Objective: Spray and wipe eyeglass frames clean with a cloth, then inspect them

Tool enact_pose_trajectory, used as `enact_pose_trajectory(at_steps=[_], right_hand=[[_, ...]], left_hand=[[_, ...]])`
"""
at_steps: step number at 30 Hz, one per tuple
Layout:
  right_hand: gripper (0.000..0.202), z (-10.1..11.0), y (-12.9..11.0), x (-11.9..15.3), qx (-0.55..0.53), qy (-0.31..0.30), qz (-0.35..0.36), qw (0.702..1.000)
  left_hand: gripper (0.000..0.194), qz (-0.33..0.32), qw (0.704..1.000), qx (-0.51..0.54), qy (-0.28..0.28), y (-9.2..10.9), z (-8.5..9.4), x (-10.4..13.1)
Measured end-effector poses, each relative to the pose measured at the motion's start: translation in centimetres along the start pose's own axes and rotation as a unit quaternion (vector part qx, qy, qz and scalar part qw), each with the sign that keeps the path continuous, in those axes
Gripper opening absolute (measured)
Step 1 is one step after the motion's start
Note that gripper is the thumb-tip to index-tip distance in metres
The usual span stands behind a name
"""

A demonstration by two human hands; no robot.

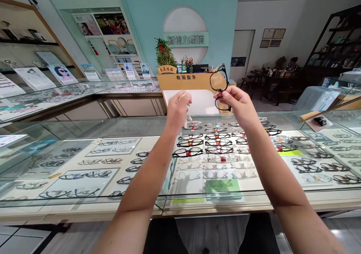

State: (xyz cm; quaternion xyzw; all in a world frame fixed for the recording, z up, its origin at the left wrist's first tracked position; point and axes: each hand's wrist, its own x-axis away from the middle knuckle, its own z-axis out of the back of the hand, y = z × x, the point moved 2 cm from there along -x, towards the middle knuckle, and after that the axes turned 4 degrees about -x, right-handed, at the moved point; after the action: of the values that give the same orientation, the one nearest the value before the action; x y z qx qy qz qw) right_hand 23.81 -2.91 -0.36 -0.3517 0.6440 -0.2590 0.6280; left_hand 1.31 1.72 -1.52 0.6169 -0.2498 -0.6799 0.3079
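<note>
My right hand (238, 103) is raised above the glass counter, pinching a pair of black-framed eyeglasses (226, 82) near the bridge. The eyeglasses are held on end, one lens above the fingers and the other below. To the left, my left hand (178, 109) is closed and slightly blurred. A pale, crumpled cloth (187, 122) hangs out under its fingers. The two hands are apart, and the cloth does not touch the eyeglasses. Beneath them, rows of eyeglasses (218, 142), several with red or orange tags, lie on the counter.
A glass display counter (93, 128) spans the view, with more frames inside and a green box (223, 189). On its right side is a small wooden stand (316, 122) holding a black item. Behind are a cashier desk (186, 82), plants (166, 53) and a seated person (292, 65).
</note>
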Motion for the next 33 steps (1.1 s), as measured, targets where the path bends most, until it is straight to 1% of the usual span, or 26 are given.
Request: enact_pose_trajectory(at_steps=[2,3,4,5,6,9,10,12,14,17,20,22,24,25,26,27,28,29,30,31,33], right_hand=[[0.043,-0.2,-1.9,-0.9,0.049,-0.017,0.033,0.998],[0.041,-0.5,-2.8,-1.0,0.069,-0.023,0.046,0.996],[0.040,-0.7,-3.5,-1.0,0.091,-0.028,0.054,0.994],[0.037,-1.0,-4.0,-0.8,0.114,-0.029,0.061,0.991],[0.036,-1.3,-4.5,-0.4,0.137,-0.030,0.065,0.988],[0.033,-1.8,-5.5,0.9,0.210,-0.037,0.065,0.975],[0.032,-2.0,-5.7,1.4,0.232,-0.043,0.060,0.970],[0.031,-2.2,-6.1,1.9,0.267,-0.052,0.049,0.961],[0.031,-2.3,-6.5,2.2,0.286,-0.052,0.041,0.956],[0.031,-2.3,-6.9,2.4,0.296,-0.045,0.042,0.953],[0.033,-2.5,-6.9,2.6,0.308,-0.045,0.051,0.949],[0.029,-2.6,-6.8,2.7,0.312,-0.037,0.069,0.947],[0.015,-2.6,-6.8,2.5,0.296,0.004,0.124,0.947],[0.005,-2.5,-6.9,2.4,0.277,0.044,0.172,0.944],[0.007,-2.3,-7.0,2.2,0.253,0.097,0.226,0.936],[0.013,-2.0,-7.1,2.1,0.228,0.155,0.279,0.920],[0.016,-1.6,-7.1,2.0,0.207,0.208,0.320,0.901],[0.015,-1.1,-7.0,1.9,0.197,0.248,0.344,0.884],[0.016,-0.6,-6.8,1.7,0.201,0.269,0.350,0.874],[0.019,-0.1,-6.4,1.5,0.219,0.269,0.341,0.874],[0.028,0.8,-5.6,1.1,0.266,0.237,0.304,0.884]], left_hand=[[0.067,-0.109,0.989,-0.062,0.075,2.0,0.5,-1.8],[0.067,-0.163,0.976,-0.090,0.111,2.9,0.6,-2.2],[0.063,-0.208,0.962,-0.114,0.133,3.8,0.7,-2.3],[0.060,-0.243,0.950,-0.137,0.138,4.6,0.6,-2.2],[0.063,-0.268,0.942,-0.160,0.126,5.2,0.5,-1.8],[0.088,-0.319,0.919,-0.229,0.043,6.4,0.1,-0.4],[0.090,-0.333,0.911,-0.244,0.022,6.5,0.1,0.0],[0.083,-0.354,0.899,-0.258,0.003,6.6,0.2,0.3],[0.076,-0.362,0.893,-0.267,-0.002,6.4,0.3,0.4],[0.077,-0.355,0.894,-0.272,0.000,6.3,0.3,0.3],[0.076,-0.354,0.895,-0.271,0.008,6.5,0.3,0.3],[0.072,-0.364,0.891,-0.271,0.018,6.6,0.4,0.3],[0.068,-0.376,0.886,-0.267,0.041,6.6,0.6,0.1],[0.067,-0.373,0.887,-0.267,0.055,6.5,0.7,0.0],[0.068,-0.366,0.889,-0.268,0.067,6.3,0.9,-0.1],[0.070,-0.354,0.892,-0.270,0.076,6.0,1.1,-0.2],[0.074,-0.338,0.897,-0.274,0.080,5.7,1.3,-0.3],[0.080,-0.321,0.902,-0.277,0.081,5.3,1.5,-0.4],[0.085,-0.308,0.906,-0.278,0.081,5.0,1.6,-0.4],[0.090,-0.299,0.909,-0.278,0.083,4.7,1.7,-0.4],[0.091,-0.286,0.912,-0.276,0.104,4.3,1.9,-0.3]])
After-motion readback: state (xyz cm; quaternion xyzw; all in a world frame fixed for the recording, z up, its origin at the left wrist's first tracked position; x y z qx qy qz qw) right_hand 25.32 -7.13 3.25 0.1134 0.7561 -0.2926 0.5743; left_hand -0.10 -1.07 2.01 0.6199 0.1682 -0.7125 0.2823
